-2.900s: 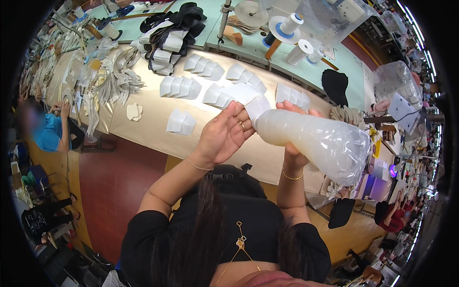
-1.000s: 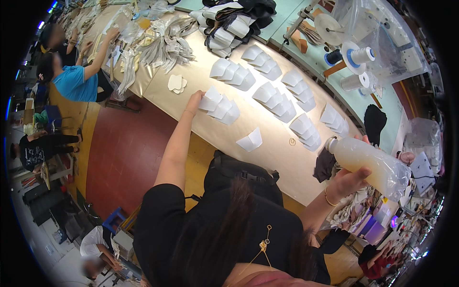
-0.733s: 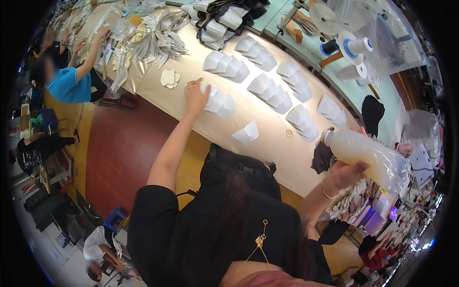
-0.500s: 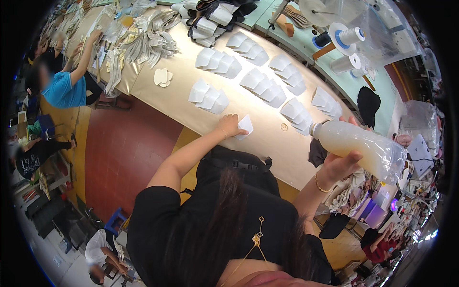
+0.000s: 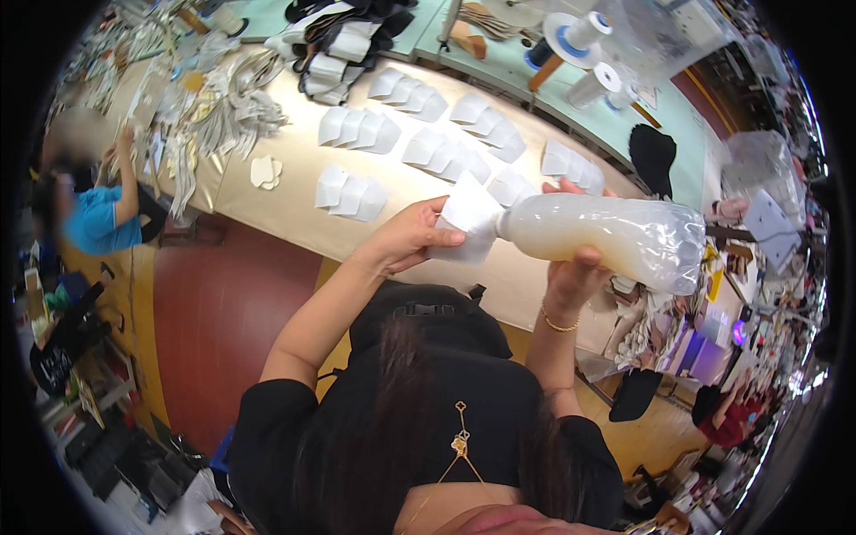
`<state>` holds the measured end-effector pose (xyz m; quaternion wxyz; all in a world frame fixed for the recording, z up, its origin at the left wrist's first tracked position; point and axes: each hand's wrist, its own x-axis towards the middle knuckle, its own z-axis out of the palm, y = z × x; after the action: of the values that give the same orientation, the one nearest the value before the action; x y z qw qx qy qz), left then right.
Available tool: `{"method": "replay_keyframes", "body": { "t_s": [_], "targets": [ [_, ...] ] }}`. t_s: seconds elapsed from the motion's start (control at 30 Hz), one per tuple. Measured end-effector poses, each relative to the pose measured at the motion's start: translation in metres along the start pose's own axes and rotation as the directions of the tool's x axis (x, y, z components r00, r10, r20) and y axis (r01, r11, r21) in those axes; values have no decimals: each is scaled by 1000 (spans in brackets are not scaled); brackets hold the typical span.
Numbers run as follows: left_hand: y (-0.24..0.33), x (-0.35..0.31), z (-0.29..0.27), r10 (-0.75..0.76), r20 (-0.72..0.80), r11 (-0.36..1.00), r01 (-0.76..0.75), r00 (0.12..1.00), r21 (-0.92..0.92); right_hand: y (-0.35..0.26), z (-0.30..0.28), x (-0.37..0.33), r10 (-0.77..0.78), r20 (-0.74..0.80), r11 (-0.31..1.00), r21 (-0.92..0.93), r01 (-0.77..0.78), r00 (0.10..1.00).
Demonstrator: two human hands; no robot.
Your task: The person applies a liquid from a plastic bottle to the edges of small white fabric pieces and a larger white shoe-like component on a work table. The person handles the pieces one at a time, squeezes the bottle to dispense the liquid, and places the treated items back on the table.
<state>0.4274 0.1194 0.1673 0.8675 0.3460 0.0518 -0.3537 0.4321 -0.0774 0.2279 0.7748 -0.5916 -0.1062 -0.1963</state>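
Observation:
Between the thumb and fingers of my left hand (image 5: 415, 234) are white cut pieces (image 5: 470, 214), raised over the table; I cannot tell how many. My right hand (image 5: 575, 272) is wrapped round a clear plastic bottle (image 5: 606, 234) with cloudy, yellowish liquid in it. The bottle lies nearly level, its neck pointing left and meeting the edge of the white pieces. Beyond my hands, overlapping groups of white pieces (image 5: 358, 130) lie spread on the tan-covered table (image 5: 285, 201). One group is partly hidden behind the bottle and the held pieces.
Small cream pieces (image 5: 266, 172) and a heap of grey strips (image 5: 236, 107) lie on the left of the table. Black and white straps (image 5: 339, 45) are piled at the back. Thread spools (image 5: 593, 85) stand back right. A co-worker in blue (image 5: 102, 218) sits at far left.
My left hand has lifted the white pieces off the table and brought them to the bottle's neck. The bottle has moved left and become more level. The whole view has shifted.

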Motion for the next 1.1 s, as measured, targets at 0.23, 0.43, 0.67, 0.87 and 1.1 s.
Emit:
{"method": "replay_keyframes", "body": {
  "t_s": [0.23,0.43,0.67,0.87,1.1],
  "targets": [
    [21,-14,38,-14,10,997,13,1000,77,-18,2,-4,27,116,1000,4,-28,993],
    [21,-15,52,7,66,934,-30,998,356,-19,0,-1,48,31,997,56,-49,998],
    [24,-13,54,-39,122,873,-25,992,486,-21,7,1,11,163,995,93,-27,987],
    [32,-17,60,-39,69,803,-10,997,596,-22,12,4,49,148,989,128,-68,988],
    [36,-22,68,-98,83,803,30,992,596,-23,13,11,-19,66,998,61,15,998]
  ]
}}
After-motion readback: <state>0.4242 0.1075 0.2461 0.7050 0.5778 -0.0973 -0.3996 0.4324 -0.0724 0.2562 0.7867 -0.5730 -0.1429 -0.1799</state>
